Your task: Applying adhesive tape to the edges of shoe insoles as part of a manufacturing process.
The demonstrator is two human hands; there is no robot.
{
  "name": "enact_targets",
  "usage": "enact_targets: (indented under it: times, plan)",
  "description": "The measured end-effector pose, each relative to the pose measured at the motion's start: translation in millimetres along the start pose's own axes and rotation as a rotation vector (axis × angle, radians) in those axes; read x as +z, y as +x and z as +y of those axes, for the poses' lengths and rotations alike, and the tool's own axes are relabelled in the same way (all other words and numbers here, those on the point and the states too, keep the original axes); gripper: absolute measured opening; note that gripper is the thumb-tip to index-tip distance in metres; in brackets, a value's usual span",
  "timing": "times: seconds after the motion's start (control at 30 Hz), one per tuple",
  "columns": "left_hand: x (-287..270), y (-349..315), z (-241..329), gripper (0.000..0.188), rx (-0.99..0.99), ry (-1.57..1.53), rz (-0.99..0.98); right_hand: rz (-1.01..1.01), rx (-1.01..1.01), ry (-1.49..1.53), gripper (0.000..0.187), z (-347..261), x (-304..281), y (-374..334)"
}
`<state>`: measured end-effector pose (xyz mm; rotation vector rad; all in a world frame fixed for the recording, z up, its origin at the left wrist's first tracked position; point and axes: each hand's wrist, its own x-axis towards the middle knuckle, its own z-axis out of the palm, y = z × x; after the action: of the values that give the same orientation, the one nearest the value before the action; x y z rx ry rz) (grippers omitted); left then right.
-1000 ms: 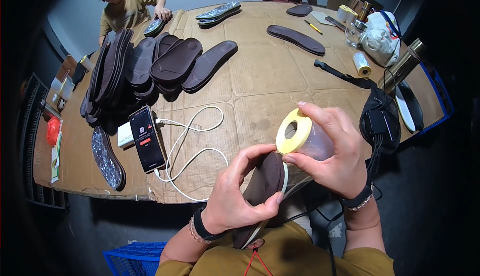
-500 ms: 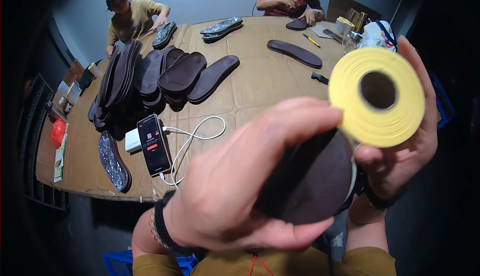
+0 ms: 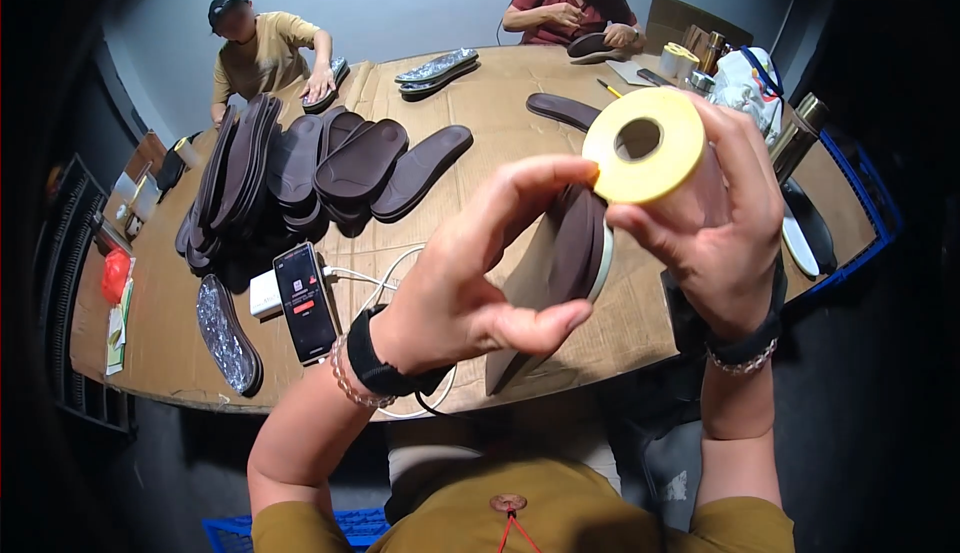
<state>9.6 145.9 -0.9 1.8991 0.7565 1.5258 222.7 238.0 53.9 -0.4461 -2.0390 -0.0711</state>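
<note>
My right hand is wrapped round a thick roll of yellow tape, its hollow core turned toward me. The side of the roll looks pale where the fingers cover it. My left hand curves round a dark brown shoe sole with a pale green edge, held tilted above the near table edge. Its thumb stretches across the front of the sole, while the index fingertip touches the rim of the tape roll. The other fingers of this hand are partly hidden.
A pile of brown soles lies at the left of the cardboard-covered table. Nearer are a phone on a white cable and a film-wrapped sole. Two people work across the table. Bottles and a bag stand at the right.
Both hands, with the roll and the sole, have moved away from me and appear smaller. Across the table, one person has lifted a sole and another has a hand on a wrapped sole.
</note>
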Motion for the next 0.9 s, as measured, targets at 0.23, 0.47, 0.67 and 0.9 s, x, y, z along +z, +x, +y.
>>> enact_targets:
  times: [0.23,0.47,0.67,0.9]
  plan:
    - [-0.9,-39.7,-16.7,0.098,0.017,0.063,-0.003,-0.127,-0.08,-0.044,0.098,-20.0,-2.7,-20.7]
    - [28.5,-52.3,17.6,0.079,-0.163,0.285,0.123,-0.176,-0.054,0.016,0.097,-25.8,-6.9,-28.5]
    - [51.1,-60.7,18.1,0.071,-0.191,0.117,0.304,-0.265,-0.063,0.096,0.111,-25.6,-19.0,-28.0]
    - [51.0,-65.0,12.2,0.073,-0.119,0.187,0.262,-0.147,-0.058,0.023,0.094,-33.8,-27.2,-24.8]
